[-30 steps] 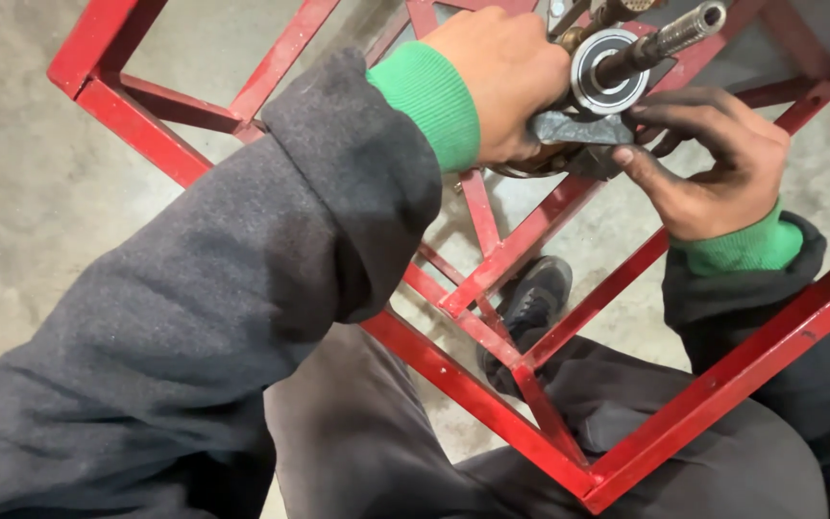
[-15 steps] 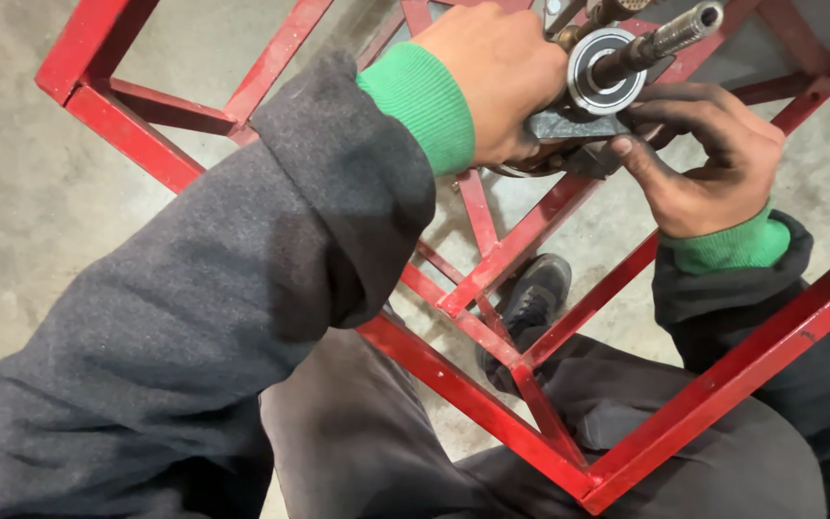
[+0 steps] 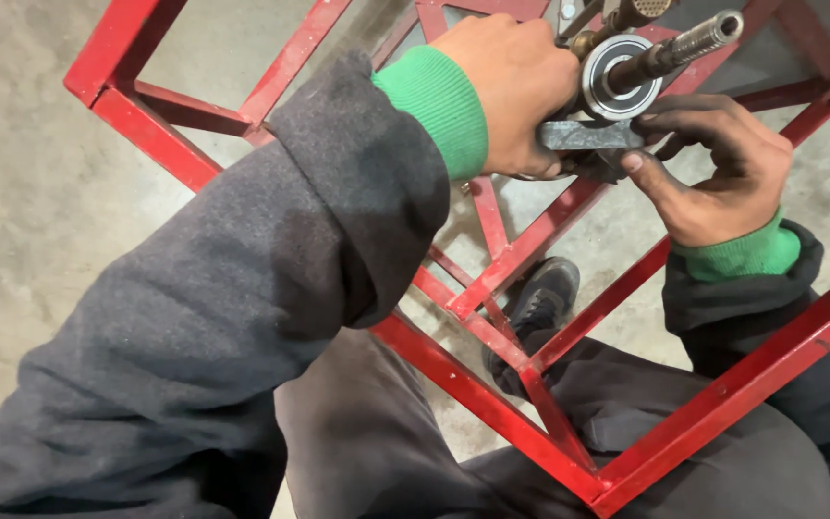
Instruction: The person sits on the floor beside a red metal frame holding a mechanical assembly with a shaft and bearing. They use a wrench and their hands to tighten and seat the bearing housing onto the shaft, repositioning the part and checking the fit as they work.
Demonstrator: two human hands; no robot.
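Note:
My left hand [image 3: 511, 86] is closed around a grey metal bar [image 3: 583, 135] just under a round steel bearing [image 3: 619, 77]. A dark shaft with a threaded end [image 3: 689, 43] passes through the bearing and points up to the right. My right hand [image 3: 722, 168] reaches in from the right; its thumb and fingertips pinch the same bar's right end below the bearing. Both sleeves are grey with green cuffs. What lies behind my left hand is hidden.
A red painted steel frame [image 3: 492, 394] of square tubes and diagonal struts surrounds my arms and legs. My dark shoe [image 3: 540, 303] rests on the concrete floor [image 3: 40, 192] beneath it. Brass-coloured fittings [image 3: 626, 14] sit at the top edge.
The view has shifted slightly; both hands stay on the bar under the bearing, and my right fingers have moved a little closer to its end.

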